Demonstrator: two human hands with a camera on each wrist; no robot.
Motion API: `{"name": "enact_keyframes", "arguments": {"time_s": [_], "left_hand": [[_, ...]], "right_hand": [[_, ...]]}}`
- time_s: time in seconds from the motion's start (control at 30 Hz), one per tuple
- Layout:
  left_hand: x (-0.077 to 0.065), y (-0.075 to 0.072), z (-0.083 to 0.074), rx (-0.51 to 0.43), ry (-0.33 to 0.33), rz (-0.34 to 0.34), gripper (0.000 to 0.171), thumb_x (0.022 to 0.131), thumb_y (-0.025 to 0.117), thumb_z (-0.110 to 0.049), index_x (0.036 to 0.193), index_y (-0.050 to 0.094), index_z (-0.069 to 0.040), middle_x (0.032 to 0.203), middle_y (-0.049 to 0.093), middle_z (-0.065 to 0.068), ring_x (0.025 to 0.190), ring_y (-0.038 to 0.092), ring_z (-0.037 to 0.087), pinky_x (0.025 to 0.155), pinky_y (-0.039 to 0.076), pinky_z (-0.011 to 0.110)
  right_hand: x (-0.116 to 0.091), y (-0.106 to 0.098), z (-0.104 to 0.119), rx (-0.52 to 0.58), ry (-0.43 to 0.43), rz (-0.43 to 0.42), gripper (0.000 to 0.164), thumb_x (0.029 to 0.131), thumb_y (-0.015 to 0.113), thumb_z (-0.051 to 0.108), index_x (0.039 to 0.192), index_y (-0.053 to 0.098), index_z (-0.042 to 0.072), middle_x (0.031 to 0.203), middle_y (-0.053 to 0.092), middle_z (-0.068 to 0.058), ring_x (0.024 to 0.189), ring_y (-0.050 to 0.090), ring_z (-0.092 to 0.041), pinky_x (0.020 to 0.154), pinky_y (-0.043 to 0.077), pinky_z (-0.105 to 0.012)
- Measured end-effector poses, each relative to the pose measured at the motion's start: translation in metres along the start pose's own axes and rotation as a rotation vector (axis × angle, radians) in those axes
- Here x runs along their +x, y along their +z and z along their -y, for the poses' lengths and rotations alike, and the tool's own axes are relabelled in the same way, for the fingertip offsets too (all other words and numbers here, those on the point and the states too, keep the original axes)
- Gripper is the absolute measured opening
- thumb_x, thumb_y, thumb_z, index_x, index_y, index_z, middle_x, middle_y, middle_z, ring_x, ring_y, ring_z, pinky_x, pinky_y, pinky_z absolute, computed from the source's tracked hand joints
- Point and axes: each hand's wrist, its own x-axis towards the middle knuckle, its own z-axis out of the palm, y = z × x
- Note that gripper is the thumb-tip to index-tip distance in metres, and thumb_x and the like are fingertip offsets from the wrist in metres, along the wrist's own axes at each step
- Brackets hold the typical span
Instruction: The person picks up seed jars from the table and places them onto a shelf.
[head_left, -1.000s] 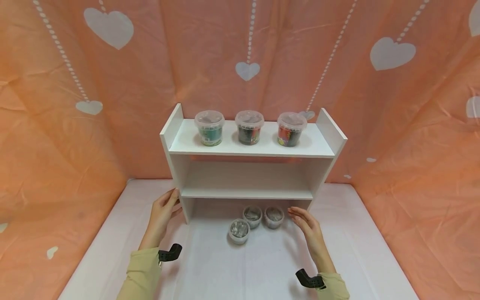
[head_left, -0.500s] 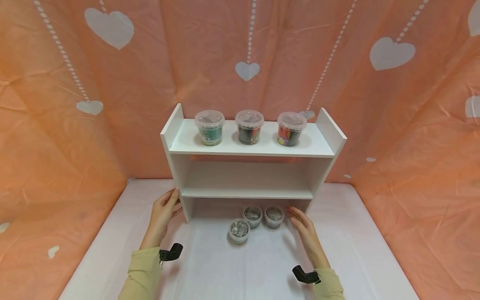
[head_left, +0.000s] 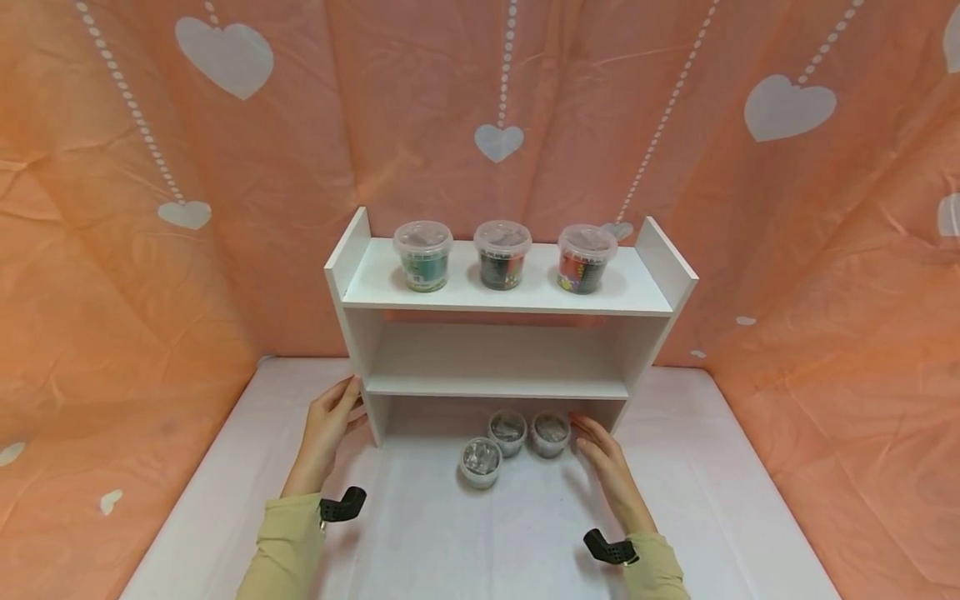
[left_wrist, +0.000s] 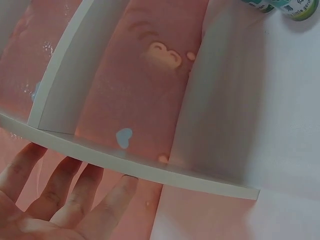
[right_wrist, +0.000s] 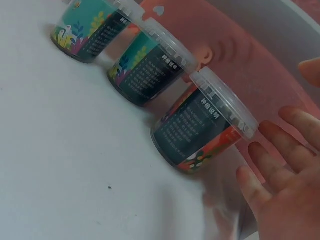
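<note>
A white two-tier shelf stands on the table. My left hand rests its extended fingertips against the outside of the shelf's left side panel. Under the lower board are three lidded plastic tubs with printed labels: a front tub, a middle tub and a right tub. Beside that right tub, my right hand has its fingers stretched out, tips right at the lid's edge. In the right wrist view the right tub shows a dark label with red.
On the top board sit a green tub, a dark tub and a red-and-black tub. The shelf's right side panel rises beyond the right hand. An orange curtain with hearts surrounds the white tabletop.
My right hand has shifted slightly left, closer to the right tub. My left hand stays at the side panel. Shelf and tubs have not moved.
</note>
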Motion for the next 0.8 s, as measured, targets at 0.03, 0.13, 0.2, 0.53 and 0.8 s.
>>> {"name": "enact_keyframes", "arguments": {"time_s": [0.03, 0.13, 0.2, 0.53, 0.8], "left_hand": [[0.000, 0.000, 0.000, -0.002, 0.001, 0.001, 0.064, 0.098, 0.050, -0.044, 0.143, 0.040, 0.002, 0.140, 0.045, 0.020, 0.123, 0.047, 0.035, 0.093, 0.048, 0.041], [-0.002, 0.000, 0.002, -0.006, 0.002, 0.000, 0.064, 0.098, 0.050, -0.044, 0.143, 0.041, 0.001, 0.139, 0.045, 0.021, 0.123, 0.046, 0.037, 0.094, 0.048, 0.042], [-0.004, -0.001, 0.003, -0.008, 0.000, 0.000, 0.063, 0.098, 0.050, -0.043, 0.142, 0.041, 0.002, 0.139, 0.045, 0.021, 0.124, 0.046, 0.037, 0.094, 0.048, 0.042], [-0.005, -0.001, 0.002, -0.003, 0.003, -0.007, 0.062, 0.098, 0.049, -0.043, 0.142, 0.042, 0.001, 0.139, 0.045, 0.021, 0.123, 0.047, 0.037, 0.094, 0.047, 0.043], [0.003, 0.000, 0.001, 0.001, 0.008, -0.016, 0.061, 0.098, 0.050, -0.042, 0.141, 0.044, 0.001, 0.138, 0.047, 0.020, 0.118, 0.051, 0.030, 0.093, 0.048, 0.043]], "right_hand": [[0.000, 0.000, -0.001, -0.002, 0.003, -0.002, 0.045, 0.097, 0.049, 0.001, 0.138, 0.037, -0.015, 0.141, 0.035, -0.035, 0.127, 0.044, -0.013, 0.099, 0.037, -0.015], [0.001, -0.001, -0.004, -0.005, 0.004, 0.014, 0.045, 0.097, 0.049, 0.000, 0.138, 0.037, -0.014, 0.141, 0.035, -0.034, 0.128, 0.043, -0.017, 0.100, 0.037, -0.016], [0.001, -0.002, -0.006, -0.005, 0.013, 0.034, 0.046, 0.096, 0.050, -0.001, 0.139, 0.036, -0.013, 0.142, 0.034, -0.034, 0.129, 0.043, -0.020, 0.099, 0.039, -0.017], [0.009, 0.001, -0.013, -0.009, 0.036, 0.102, 0.073, 0.083, 0.067, -0.010, 0.144, 0.028, -0.010, 0.147, 0.027, -0.031, 0.133, 0.032, -0.034, 0.103, 0.036, -0.021], [0.019, 0.002, -0.017, -0.040, -0.005, 0.112, 0.075, 0.080, 0.069, -0.013, 0.143, 0.028, -0.012, 0.144, 0.030, -0.034, 0.129, 0.036, -0.040, 0.100, 0.040, -0.020]]}}
